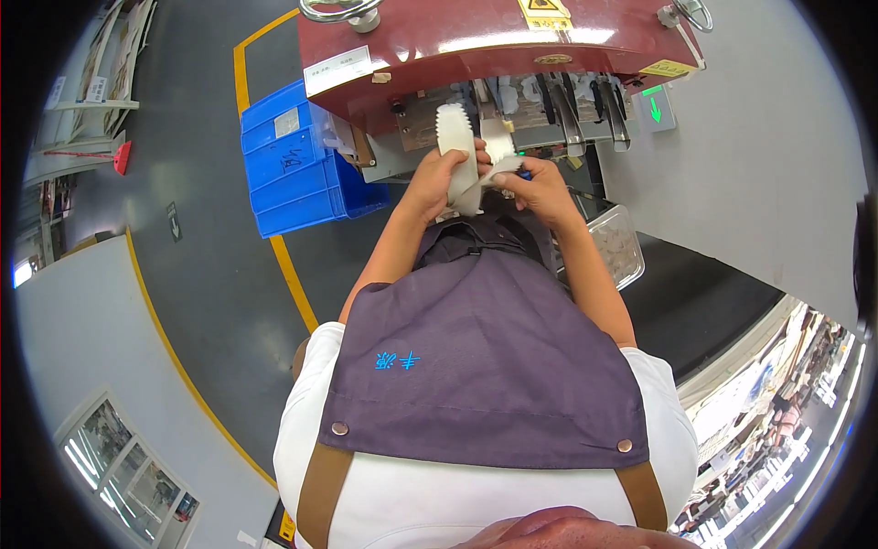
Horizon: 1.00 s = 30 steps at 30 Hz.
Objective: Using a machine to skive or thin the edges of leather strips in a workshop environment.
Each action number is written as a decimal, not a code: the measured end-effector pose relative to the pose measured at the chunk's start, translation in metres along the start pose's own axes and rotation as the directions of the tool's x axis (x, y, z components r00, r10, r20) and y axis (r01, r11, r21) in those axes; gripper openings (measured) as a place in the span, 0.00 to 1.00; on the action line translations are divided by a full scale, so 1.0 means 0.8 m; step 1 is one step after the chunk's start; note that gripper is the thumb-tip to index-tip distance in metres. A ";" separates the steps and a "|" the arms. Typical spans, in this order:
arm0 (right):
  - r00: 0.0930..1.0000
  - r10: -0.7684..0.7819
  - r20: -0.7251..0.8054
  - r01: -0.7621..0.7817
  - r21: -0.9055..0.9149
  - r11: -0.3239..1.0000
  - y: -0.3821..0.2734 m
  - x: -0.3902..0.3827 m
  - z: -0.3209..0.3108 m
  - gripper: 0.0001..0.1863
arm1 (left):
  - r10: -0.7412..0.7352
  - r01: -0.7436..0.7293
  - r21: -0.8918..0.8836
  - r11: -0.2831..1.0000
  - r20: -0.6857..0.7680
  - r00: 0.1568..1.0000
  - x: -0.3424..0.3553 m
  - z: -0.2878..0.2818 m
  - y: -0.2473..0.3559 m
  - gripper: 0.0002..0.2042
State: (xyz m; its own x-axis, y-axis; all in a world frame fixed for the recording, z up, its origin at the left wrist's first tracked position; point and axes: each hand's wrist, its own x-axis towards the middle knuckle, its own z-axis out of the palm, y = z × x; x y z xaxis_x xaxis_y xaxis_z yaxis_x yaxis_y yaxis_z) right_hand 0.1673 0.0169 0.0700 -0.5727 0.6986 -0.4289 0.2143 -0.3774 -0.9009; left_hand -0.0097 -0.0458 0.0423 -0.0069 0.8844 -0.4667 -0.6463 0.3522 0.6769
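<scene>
Both my hands are raised in front of the dark red machine (439, 57). My left hand (430, 186) is closed on a long white strip (455, 133) with a toothed edge and a rounded upper end. My right hand (547, 194) pinches a white toothed piece (502, 168) between thumb and fingers, just to the right of the strip. The two white parts meet low between my hands; whether they are one folded strip or two, I cannot tell. Behind them, a pale bright plate (497, 137) projects from the machine's front opening.
Several metal guides, one a curved chute (569, 123), jut from the machine toward me. A blue plastic crate (297, 165) stands at its left. To the right of my right forearm is a clear plastic tray (615, 245). A metal handwheel (340, 9) sits on the machine's top left.
</scene>
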 end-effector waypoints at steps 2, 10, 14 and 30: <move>0.998 0.058 0.038 -0.064 0.174 0.983 0.004 -0.008 -0.020 0.13 | 0.133 -0.133 0.057 0.989 0.004 0.991 0.002 -0.018 -0.004 0.16; 0.964 -0.207 0.166 0.094 0.519 0.850 0.022 -0.022 -0.114 0.19 | 0.426 -0.269 0.584 0.766 -0.148 0.892 -0.006 -0.039 -0.005 0.11; 0.982 0.179 0.058 -0.184 0.079 0.980 -0.002 0.002 -0.066 0.16 | 0.144 -0.127 0.427 0.895 -0.009 0.990 -0.002 0.000 -0.004 0.14; 0.954 0.238 -0.183 -0.218 0.122 0.968 0.002 0.028 -0.010 0.14 | -0.108 0.138 0.081 0.987 -0.297 0.949 0.054 -0.001 -0.030 0.09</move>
State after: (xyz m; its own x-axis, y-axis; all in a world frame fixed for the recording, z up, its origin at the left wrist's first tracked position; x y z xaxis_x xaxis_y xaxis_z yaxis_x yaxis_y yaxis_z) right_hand 0.1613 0.0368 0.0585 -0.3502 0.6881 -0.6355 0.2358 -0.5918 -0.7708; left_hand 0.0051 -0.0163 0.0057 -0.1639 0.7099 -0.6850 -0.5769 0.4943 0.6502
